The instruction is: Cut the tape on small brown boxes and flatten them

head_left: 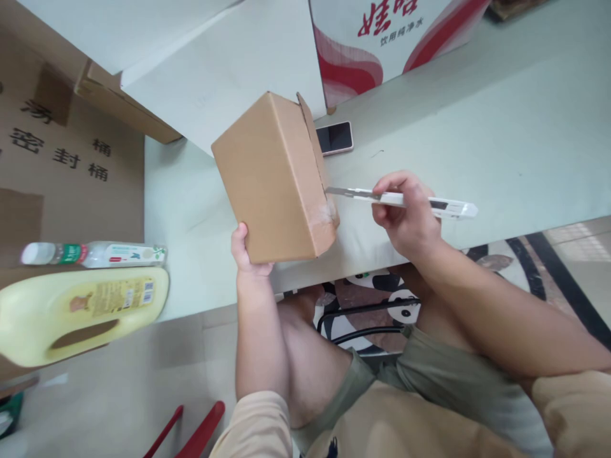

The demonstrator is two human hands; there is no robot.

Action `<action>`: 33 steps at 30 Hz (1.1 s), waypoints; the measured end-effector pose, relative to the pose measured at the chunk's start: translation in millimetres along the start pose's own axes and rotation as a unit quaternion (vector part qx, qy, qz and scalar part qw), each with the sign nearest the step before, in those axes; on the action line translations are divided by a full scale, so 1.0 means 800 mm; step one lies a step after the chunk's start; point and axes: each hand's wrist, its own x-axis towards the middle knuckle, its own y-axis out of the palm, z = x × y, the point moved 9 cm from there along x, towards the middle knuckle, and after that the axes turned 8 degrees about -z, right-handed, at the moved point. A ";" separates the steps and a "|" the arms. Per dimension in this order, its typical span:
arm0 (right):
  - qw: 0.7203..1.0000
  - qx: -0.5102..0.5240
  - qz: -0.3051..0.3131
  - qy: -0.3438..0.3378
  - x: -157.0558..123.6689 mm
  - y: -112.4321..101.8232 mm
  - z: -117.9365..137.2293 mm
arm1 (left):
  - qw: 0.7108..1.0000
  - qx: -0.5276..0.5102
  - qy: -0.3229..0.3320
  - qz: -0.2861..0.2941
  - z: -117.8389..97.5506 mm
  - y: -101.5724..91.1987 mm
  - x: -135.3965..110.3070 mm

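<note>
A brown cardboard box (262,181) is tilted over the pale tabletop, gripped at its lower left corner by my left hand (248,251). Only the thumb and part of that palm show; the other fingers are hidden behind and under the box. In my right hand (408,213) is a white utility knife (453,208), held between thumb and fingers. Its blade points left, and the tip meets the seam on the box's right side. Clear tape (321,213) covers the lower end of that seam, and one flap edge stands slightly up at the top.
A phone (337,138) lies behind the box. White cartons and a red-printed water carton (391,38) stand along the back. To the left are a plastic bottle (124,254), a yellow jug (143,292) and a large cardboard carton (90,210). The table's front edge runs above my legs.
</note>
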 end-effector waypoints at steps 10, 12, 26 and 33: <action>0.999 -0.035 0.014 -0.036 -0.007 -0.009 0.000 | 0.998 -0.057 -0.013 0.016 0.004 0.020 -0.002; 0.999 -0.025 0.017 -0.038 -0.007 -0.008 -0.001 | 0.997 -0.068 -0.014 0.023 0.005 0.024 -0.002; 0.999 0.007 0.023 -0.022 -0.012 0.004 -0.007 | 0.995 -0.098 0.004 -0.004 0.002 0.020 -0.003; 0.999 -0.012 0.030 0.010 -0.015 0.012 -0.015 | 0.997 -0.077 -0.007 0.004 0.008 0.020 -0.003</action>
